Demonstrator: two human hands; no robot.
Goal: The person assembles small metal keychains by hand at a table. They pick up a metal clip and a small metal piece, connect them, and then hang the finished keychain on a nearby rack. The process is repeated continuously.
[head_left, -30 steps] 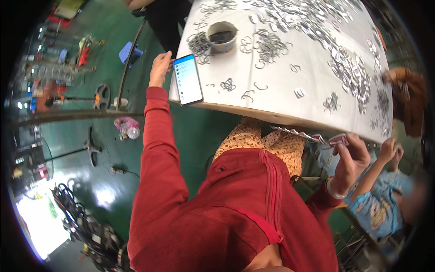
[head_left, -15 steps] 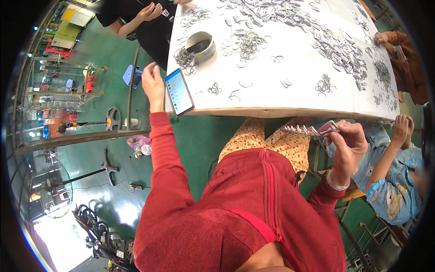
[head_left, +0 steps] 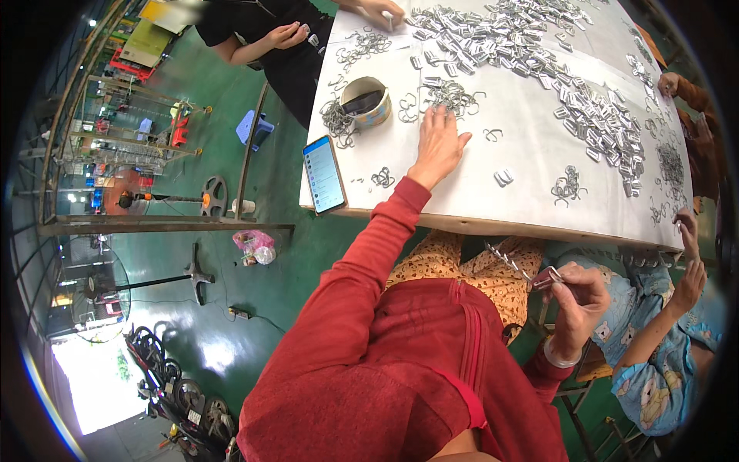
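Observation:
My left hand (head_left: 440, 146) is stretched over the white table, palm down and fingers extended. Its fingertips reach the near edge of a small pile of bent wire rings (head_left: 456, 98); whether they touch any ring is hard to see. Off the table's front edge, above my lap, my right hand (head_left: 579, 304) pinches a flat silver metal buckle (head_left: 545, 279) between thumb and fingers. From that buckle a row of thin metal pieces (head_left: 508, 260) trails to the left. Two loose buckles (head_left: 503, 178) lie near the front of the table.
A large heap of silver buckles (head_left: 493, 46) spreads across the back and right. A round tub (head_left: 366, 104) with a dark object inside stands at left, near a lit phone (head_left: 324, 175). Co-workers' hands (head_left: 286, 35) work around the table (head_left: 462, 208).
My left hand has swung right, from beside the phone to the wire ring pile. My right hand still grips the buckle, with little movement. The view has shifted slightly.

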